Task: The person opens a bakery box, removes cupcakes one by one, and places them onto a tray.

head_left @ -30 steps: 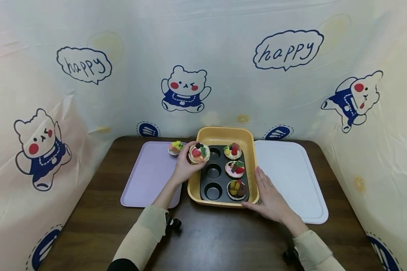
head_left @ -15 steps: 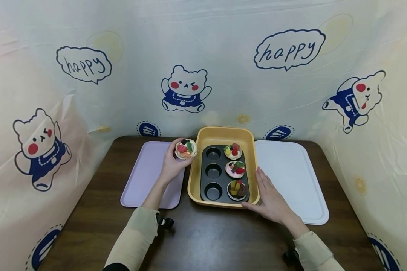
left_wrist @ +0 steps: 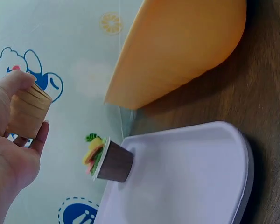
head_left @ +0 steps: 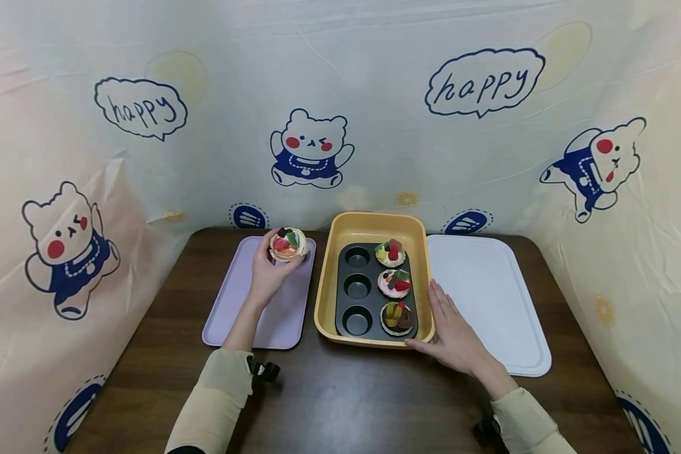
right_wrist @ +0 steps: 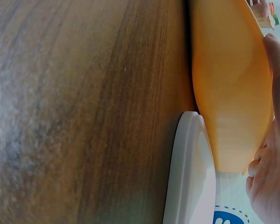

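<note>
My left hand [head_left: 267, 271] grips a fruit-topped cupcake [head_left: 288, 244] above the lavender tray [head_left: 278, 321]; its tan pleated cup [left_wrist: 29, 109] faces the left wrist camera. Another cupcake [left_wrist: 114, 161], in a brown cup, stands at the tray's far end in that view and is hidden behind my hand and the held cupcake in the head view. With fingers extended, my right hand [head_left: 456, 334] rests at the right front corner of the yellow bin [head_left: 374, 221]. Inside it lies a dark muffin pan [head_left: 347, 268]. The pan's right column holds three cupcakes [head_left: 394, 284]; its left column shows three bare cups.
A white tray [head_left: 488, 290] lies right of the bin, partly under my right forearm in the head view. All stand on a dark wooden table [head_left: 352, 397], with a printed cloth [head_left: 374, 151] behind and on both sides.
My left hand has carried the cupcake leftward from over the bin's left edge to above the lavender tray. The cupcake standing there has become hidden in the head view. My right hand stays put.
</note>
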Tool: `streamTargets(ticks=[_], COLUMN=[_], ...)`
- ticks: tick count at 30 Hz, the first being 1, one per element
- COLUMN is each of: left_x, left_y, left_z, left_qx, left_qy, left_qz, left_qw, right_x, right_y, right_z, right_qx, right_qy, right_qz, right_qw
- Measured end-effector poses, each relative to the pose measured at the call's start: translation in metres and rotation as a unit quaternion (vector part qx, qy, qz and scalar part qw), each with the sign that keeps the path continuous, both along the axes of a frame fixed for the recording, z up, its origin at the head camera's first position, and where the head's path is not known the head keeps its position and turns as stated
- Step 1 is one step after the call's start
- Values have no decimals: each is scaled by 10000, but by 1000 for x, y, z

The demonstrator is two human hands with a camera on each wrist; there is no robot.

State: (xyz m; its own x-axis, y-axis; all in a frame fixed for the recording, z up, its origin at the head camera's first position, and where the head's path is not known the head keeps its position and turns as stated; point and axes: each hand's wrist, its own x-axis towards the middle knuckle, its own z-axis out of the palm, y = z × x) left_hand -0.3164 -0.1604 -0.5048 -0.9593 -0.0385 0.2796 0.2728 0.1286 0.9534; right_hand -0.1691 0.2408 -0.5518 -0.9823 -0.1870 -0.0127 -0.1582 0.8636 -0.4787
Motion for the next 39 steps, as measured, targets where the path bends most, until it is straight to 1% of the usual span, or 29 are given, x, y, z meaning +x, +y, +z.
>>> streamTargets(ticks=[6, 12, 17, 22, 27, 31, 36, 39], left_x=[-5, -11, -17, -25, -34, -41, -47, -49], left_y=[-12, -28, -39, -46, -51, -55, -59, -62], left_z=[-1, -4, -9, -16, -25, -36, -48, -55], left_qx=[-5, -88, -32, -67, -65, 4, 102, 13], left_qy=[-250, -584, -745, -852, -930, -1028, -1144, -1240], left_qz=[337, 706, 903, 1216, 1432, 1552, 1728, 1865], left_qw=[9991, 9958, 9931, 9889, 9853, 9825, 9782, 9746], right_x=[0, -2, -2, -1, -1, -2, -3, -3], right_y=[1, 1, 0, 0, 1, 2, 1, 1], right_z=[0, 0, 0, 2, 3, 2, 1, 1], right_qx=[-50, -64, -68, -61, -24, 1, -14, -26], right_qy=[14, -7, -39, -45, -9, -43, -101, -135], right_qz=[-8, 11, 4, -8, -5, -9, -5, -5], right_qw=[10000, 10000, 10000, 10000, 10000, 10000, 9999, 9999])
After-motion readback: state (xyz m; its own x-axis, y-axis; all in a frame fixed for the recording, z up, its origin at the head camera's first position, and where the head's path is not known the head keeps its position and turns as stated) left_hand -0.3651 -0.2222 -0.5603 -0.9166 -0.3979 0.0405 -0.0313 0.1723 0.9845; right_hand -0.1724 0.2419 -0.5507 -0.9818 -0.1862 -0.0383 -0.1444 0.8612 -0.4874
